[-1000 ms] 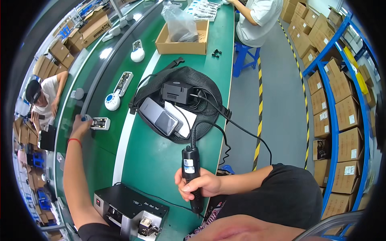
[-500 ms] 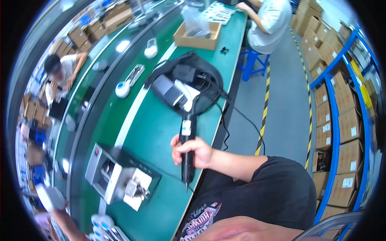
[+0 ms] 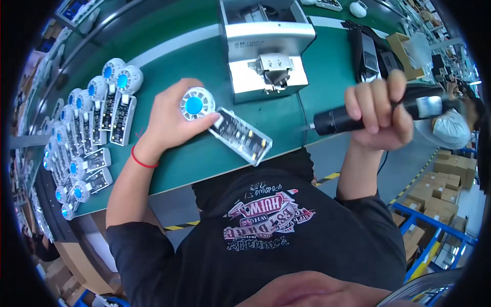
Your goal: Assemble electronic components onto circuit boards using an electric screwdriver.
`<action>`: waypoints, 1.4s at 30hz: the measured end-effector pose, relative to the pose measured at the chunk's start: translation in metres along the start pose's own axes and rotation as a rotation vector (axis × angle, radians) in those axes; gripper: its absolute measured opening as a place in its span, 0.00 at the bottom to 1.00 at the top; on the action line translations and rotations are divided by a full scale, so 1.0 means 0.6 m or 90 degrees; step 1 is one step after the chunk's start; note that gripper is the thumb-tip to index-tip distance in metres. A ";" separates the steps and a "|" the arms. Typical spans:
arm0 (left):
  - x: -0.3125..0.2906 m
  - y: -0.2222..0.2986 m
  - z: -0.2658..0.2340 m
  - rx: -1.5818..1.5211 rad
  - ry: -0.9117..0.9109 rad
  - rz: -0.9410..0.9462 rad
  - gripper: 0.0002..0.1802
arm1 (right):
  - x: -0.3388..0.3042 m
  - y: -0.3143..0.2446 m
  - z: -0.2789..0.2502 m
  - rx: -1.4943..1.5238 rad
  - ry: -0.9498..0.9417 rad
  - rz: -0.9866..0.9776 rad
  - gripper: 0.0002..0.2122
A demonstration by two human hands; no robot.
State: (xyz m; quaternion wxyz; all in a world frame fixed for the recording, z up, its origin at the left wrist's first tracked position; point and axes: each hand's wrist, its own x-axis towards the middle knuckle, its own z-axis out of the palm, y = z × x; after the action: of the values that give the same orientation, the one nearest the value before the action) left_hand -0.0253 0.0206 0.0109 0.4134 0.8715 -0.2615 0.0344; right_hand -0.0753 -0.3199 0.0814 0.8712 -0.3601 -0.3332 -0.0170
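Observation:
My left hand point(image 3: 171, 120) grips a small white handheld fan point(image 3: 225, 123) with a blue centre and a clear handle showing a circuit board, held just over the green bench point(image 3: 204, 153). My right hand point(image 3: 381, 115) is wrapped around a black electric screwdriver point(image 3: 337, 120), its tip pointing left toward the fan's handle. A short gap separates the tip from the handle.
A silver screw feeder box point(image 3: 266, 46) stands behind the hands. Several finished white fans point(image 3: 92, 117) lie in rows at the left. Black cables and a black tray point(image 3: 368, 51) lie at the right. Cardboard boxes on blue racks point(image 3: 440, 189) are at the far right.
The view has swung down and left. My left hand came back with a fan and holds it over the bench. My right hand brought the screwdriver level, pointing at the fan.

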 end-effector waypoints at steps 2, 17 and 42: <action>-0.004 -0.002 0.010 0.002 0.011 0.015 0.26 | 0.032 0.005 0.052 -0.105 0.038 -0.033 0.12; -0.013 -0.005 0.006 0.066 0.051 0.006 0.24 | 0.050 0.114 0.123 -0.452 0.088 -0.060 0.17; -0.013 -0.026 0.016 0.058 0.119 0.135 0.22 | 0.062 0.179 0.115 -0.387 0.001 0.071 0.18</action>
State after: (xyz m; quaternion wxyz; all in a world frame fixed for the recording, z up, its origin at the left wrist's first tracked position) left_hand -0.0257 0.0248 -0.0082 0.3900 0.8499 -0.3104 0.1709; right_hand -0.0566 -0.1887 0.0731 0.7236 -0.6218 -0.2918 -0.0686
